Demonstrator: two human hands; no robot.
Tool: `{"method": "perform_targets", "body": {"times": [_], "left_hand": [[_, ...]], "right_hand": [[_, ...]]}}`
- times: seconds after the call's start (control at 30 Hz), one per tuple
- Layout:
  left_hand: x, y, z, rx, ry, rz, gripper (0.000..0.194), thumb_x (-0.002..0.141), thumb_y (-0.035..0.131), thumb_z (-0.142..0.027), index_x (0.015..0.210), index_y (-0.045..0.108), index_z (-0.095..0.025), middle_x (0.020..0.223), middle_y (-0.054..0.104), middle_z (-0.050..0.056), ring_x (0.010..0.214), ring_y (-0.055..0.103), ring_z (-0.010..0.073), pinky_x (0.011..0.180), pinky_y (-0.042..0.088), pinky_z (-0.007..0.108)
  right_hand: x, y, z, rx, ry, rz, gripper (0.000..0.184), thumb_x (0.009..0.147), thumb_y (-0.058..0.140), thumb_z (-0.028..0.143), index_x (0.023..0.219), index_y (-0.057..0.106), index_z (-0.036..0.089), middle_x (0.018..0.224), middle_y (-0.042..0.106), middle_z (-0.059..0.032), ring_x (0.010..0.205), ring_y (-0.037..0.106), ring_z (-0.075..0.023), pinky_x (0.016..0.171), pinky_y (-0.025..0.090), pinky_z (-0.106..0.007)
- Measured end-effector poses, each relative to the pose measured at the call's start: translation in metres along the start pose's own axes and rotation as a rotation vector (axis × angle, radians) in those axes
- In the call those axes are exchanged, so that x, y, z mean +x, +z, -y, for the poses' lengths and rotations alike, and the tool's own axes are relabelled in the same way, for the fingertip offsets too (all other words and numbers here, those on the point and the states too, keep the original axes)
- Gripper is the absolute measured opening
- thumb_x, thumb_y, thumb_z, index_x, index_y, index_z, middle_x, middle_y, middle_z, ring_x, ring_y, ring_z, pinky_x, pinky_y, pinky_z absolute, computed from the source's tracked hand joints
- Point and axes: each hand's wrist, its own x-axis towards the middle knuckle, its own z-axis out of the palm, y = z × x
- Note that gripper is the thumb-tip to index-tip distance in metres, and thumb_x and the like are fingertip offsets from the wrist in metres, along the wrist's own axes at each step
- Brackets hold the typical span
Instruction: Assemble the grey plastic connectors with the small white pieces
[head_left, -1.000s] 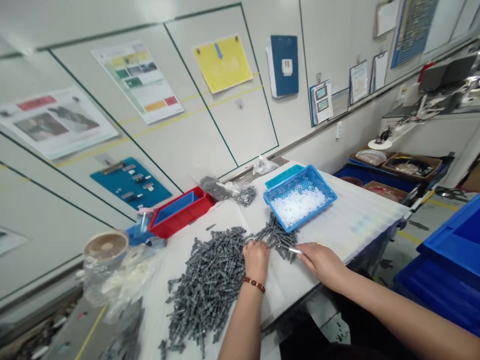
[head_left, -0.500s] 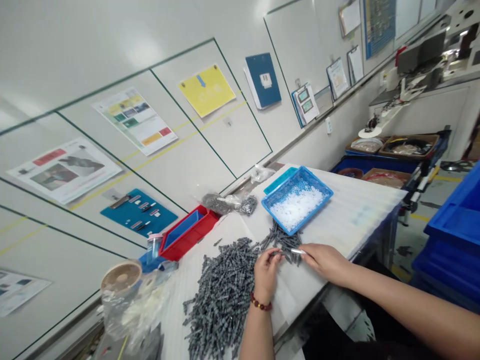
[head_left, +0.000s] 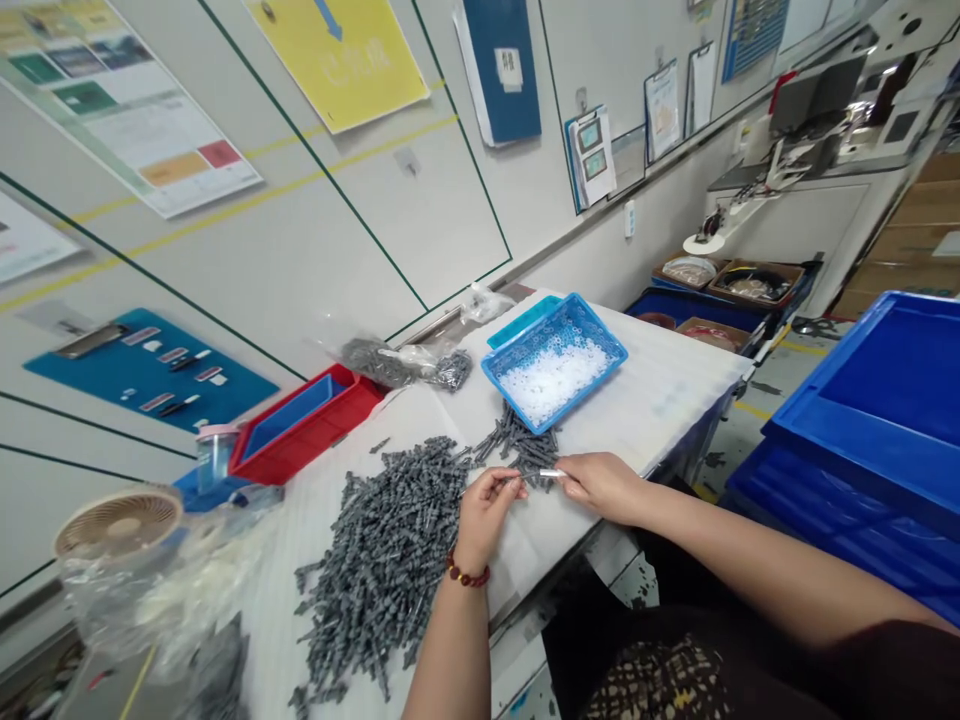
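Note:
My left hand [head_left: 484, 515], with a beaded bracelet on its wrist, pinches a thin grey part [head_left: 529, 475] between thumb and fingertips. My right hand [head_left: 606, 487] grips a short white stick-like piece [head_left: 553, 473], its bare end pointing left at the grey part. Whether the two touch, I cannot tell. Both hands are just above the table's near edge. To the left of them spreads a large pile of grey plastic parts [head_left: 390, 550]. A smaller heap of grey parts [head_left: 517, 437] lies just beyond my fingers, below a blue tray [head_left: 616, 362] of small white pieces.
Behind the blue tray is a teal tray [head_left: 517, 325]. Plastic bags [head_left: 409, 365] and a red bin [head_left: 300, 445] with a blue insert line the wall. A fan [head_left: 120, 522] and clear bags are at the left. Blue crates [head_left: 862, 440] stand on the right beside the table [head_left: 675, 385].
My view has turned right and down, so the scene sits further left. Both hands keep their pinches, and the white piece and the grey part look slightly closer together.

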Motion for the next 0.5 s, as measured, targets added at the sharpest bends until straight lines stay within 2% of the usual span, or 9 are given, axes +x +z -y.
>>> {"method": "perform_targets", "body": {"times": [0.17, 0.37, 0.5], "left_hand": [[-0.0014, 0.0006, -0.0015, 0.075, 0.026, 0.072, 0.021, 0.081, 0.058, -0.036, 0.085, 0.064, -0.016, 0.071, 0.071, 0.005, 0.067, 0.066, 0.0172, 0.064, 0.052, 0.028], [-0.0031, -0.0012, 0.0005, 0.170, 0.074, 0.099, 0.016, 0.080, 0.061, -0.032, 0.085, 0.068, -0.018, 0.075, 0.073, 0.005, 0.071, 0.067, 0.0184, 0.067, 0.052, 0.028], [-0.0041, -0.0015, 0.0041, 0.187, 0.094, 0.114, 0.018, 0.082, 0.059, -0.031, 0.088, 0.068, -0.017, 0.077, 0.073, 0.006, 0.070, 0.068, 0.0182, 0.064, 0.053, 0.027]], "right_hand": [[0.0001, 0.0008, -0.0012, -0.060, -0.015, 0.031, 0.019, 0.088, 0.043, 0.023, 0.090, 0.062, 0.019, 0.087, 0.067, -0.0040, 0.077, 0.059, -0.0180, 0.060, 0.031, -0.025], [0.0018, -0.0010, 0.0013, -0.233, 0.003, 0.036, 0.020, 0.086, 0.045, 0.025, 0.091, 0.063, 0.017, 0.087, 0.068, -0.0083, 0.079, 0.061, -0.0225, 0.062, 0.034, -0.027], [-0.0001, -0.0057, -0.0003, -0.175, -0.043, 0.085, 0.020, 0.087, 0.044, 0.025, 0.092, 0.063, 0.019, 0.088, 0.068, -0.0057, 0.079, 0.061, -0.0206, 0.061, 0.034, -0.025]]}}
